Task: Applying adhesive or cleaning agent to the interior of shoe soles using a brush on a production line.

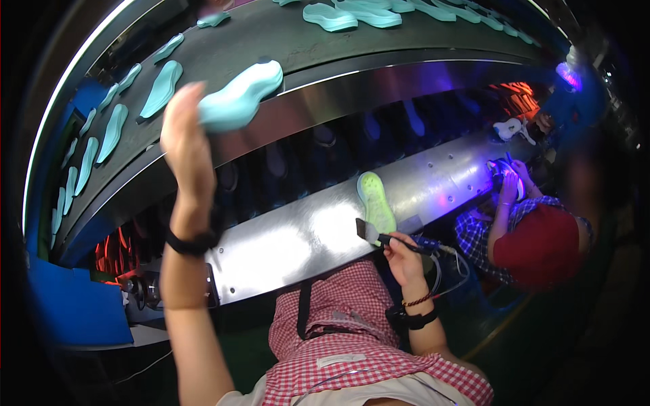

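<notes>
My left hand (187,142), smeared by motion, is raised at the conveyor's near edge. Its fingers close on the left end of a light turquoise shoe sole (244,98), which overhangs the metal rim; the thumb is hard to make out. Lower down, my right hand (404,260) grips the dark handle of a flat brush (369,231) with dark bristles, its head pointing left. Just beyond the brush, a yellow-green shoe sole (376,199) lies on the steel bench (271,247), its lower end beside the brush head.
Several more turquoise soles lie along the curved dark conveyor (237,40). A shelf of dark shoes (274,161) runs below it. At the right, a co-worker in a red cap (538,247) handles a shoe (508,177) under purple light. Cables (460,260) hang beside my right hand.
</notes>
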The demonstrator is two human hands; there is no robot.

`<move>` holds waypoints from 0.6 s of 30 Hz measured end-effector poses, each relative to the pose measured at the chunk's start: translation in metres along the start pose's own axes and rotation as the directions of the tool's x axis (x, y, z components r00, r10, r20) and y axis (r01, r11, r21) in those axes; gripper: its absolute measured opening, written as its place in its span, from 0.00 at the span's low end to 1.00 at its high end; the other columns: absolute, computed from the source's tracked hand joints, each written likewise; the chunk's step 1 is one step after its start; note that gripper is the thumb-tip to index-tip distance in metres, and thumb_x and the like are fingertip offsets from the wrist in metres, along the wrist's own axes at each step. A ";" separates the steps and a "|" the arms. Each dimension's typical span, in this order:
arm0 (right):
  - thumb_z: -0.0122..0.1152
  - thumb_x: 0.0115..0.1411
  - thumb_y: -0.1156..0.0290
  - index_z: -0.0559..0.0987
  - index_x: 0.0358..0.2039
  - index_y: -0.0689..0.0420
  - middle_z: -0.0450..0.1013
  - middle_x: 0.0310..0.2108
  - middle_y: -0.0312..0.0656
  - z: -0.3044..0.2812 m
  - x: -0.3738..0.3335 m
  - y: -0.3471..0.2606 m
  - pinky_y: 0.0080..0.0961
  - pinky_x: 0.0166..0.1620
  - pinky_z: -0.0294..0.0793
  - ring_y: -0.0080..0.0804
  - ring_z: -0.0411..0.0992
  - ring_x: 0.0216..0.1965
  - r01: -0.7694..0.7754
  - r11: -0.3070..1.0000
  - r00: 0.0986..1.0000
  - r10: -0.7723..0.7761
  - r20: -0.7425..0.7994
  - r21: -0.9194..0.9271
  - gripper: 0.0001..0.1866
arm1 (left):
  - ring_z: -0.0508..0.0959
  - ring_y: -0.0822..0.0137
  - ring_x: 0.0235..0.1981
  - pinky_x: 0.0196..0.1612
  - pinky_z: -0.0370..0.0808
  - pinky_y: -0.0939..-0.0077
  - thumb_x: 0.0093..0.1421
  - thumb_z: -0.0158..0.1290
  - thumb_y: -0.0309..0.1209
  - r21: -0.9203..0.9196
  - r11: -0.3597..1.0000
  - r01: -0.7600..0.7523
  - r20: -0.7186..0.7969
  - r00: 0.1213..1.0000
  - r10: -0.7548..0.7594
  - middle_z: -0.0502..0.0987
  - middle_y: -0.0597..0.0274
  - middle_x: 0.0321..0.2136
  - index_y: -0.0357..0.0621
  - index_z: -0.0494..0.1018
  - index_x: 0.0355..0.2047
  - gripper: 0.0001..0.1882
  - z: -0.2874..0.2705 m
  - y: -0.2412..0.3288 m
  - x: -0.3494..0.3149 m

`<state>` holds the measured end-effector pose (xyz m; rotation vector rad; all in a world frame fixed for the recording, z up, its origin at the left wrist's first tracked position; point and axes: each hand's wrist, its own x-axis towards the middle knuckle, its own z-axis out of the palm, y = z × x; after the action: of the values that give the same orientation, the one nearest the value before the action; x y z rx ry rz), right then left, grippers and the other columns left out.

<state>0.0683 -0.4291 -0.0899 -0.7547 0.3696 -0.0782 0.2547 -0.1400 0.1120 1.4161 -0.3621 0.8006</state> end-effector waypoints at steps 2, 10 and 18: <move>0.52 0.54 0.80 0.74 0.36 0.62 0.72 0.33 0.43 0.000 0.006 0.005 0.20 0.34 0.70 0.27 0.70 0.31 0.001 0.999 0.999 0.001 0.035 -0.047 0.08 | 0.71 0.67 0.40 0.48 0.65 0.72 0.59 0.41 0.34 -0.313 0.942 0.121 -0.353 0.906 -0.233 0.69 0.60 0.34 0.35 0.63 0.44 0.17 -0.011 0.017 -0.045; 0.55 0.52 0.79 0.75 0.36 0.63 0.73 0.29 0.39 0.036 0.002 0.000 0.18 0.36 0.69 0.25 0.70 0.30 0.068 0.996 0.997 -0.066 0.039 -0.063 0.09 | 0.75 0.52 0.40 0.46 0.71 0.57 0.54 0.46 0.45 -0.368 0.582 0.726 0.514 0.680 -0.523 0.70 0.44 0.42 0.32 0.58 0.52 0.32 -0.101 0.006 -0.168; 0.57 0.51 0.79 0.75 0.36 0.66 0.72 0.28 0.39 0.075 -0.015 0.012 0.15 0.36 0.68 0.22 0.69 0.30 -0.014 0.987 0.978 0.047 0.203 -0.159 0.10 | 0.69 0.49 0.47 0.51 0.66 0.52 0.50 0.35 0.67 -0.456 -0.031 0.889 0.601 0.282 -0.748 0.67 0.44 0.46 0.41 0.56 0.56 0.45 -0.105 -0.014 -0.271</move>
<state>0.0802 -0.3680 -0.0434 -0.9039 0.1906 0.0588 0.0516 -0.1135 -0.0942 0.5925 0.1213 -0.5621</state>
